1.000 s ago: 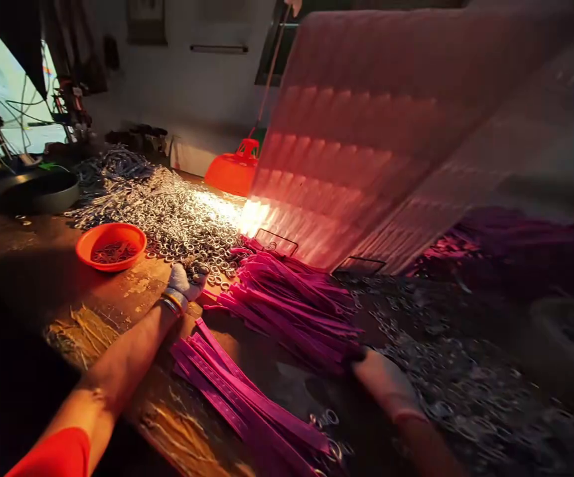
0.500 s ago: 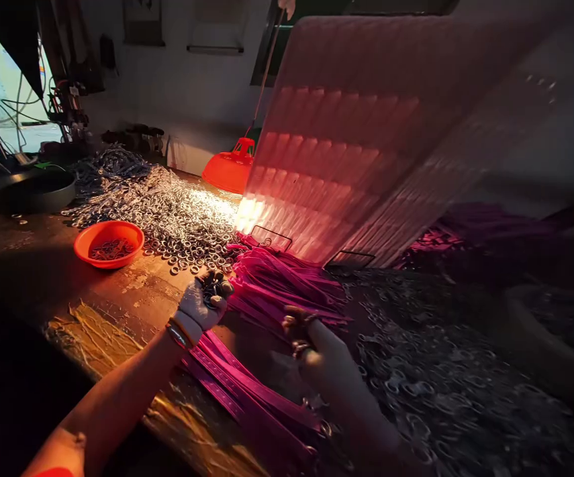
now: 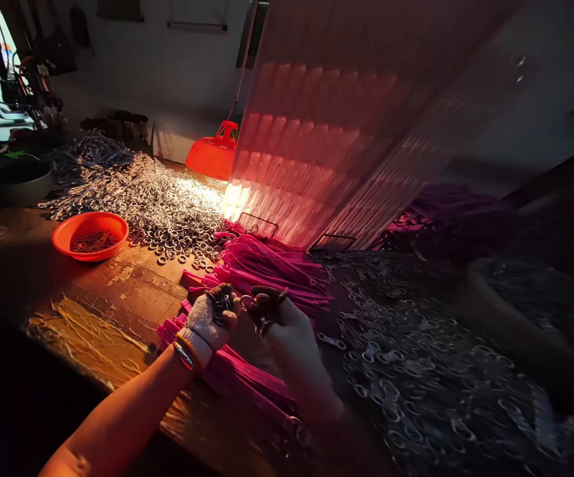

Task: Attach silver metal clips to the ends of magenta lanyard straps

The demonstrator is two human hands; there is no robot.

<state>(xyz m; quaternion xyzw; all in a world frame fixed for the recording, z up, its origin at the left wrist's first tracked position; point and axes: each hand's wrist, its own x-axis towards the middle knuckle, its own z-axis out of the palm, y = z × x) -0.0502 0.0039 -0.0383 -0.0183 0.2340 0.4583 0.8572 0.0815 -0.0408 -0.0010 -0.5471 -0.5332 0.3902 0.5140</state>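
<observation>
My left hand (image 3: 212, 318), in a pale glove with dark fingertips, is closed on several small metal pieces. Right beside it, my right hand (image 3: 279, 324) pinches a small ring (image 3: 247, 301) between its fingers. Magenta straps (image 3: 271, 268) lie in a bundle behind both hands. More magenta straps (image 3: 247, 377) pass beneath my wrists, with metal rings at their near ends. Part of these straps is hidden by my hands.
An orange bowl (image 3: 91, 236) of small parts stands left, before a heap of metal rings (image 3: 162, 212). A red lamp (image 3: 212, 156) hangs beside a leaning plastic sheet (image 3: 306, 146). Metal clasps (image 3: 416, 377) cover the right side.
My right hand has moved up and left to meet my left hand, and a ring now shows at its fingertips. The view has shifted slightly, so the surroundings sit further left.
</observation>
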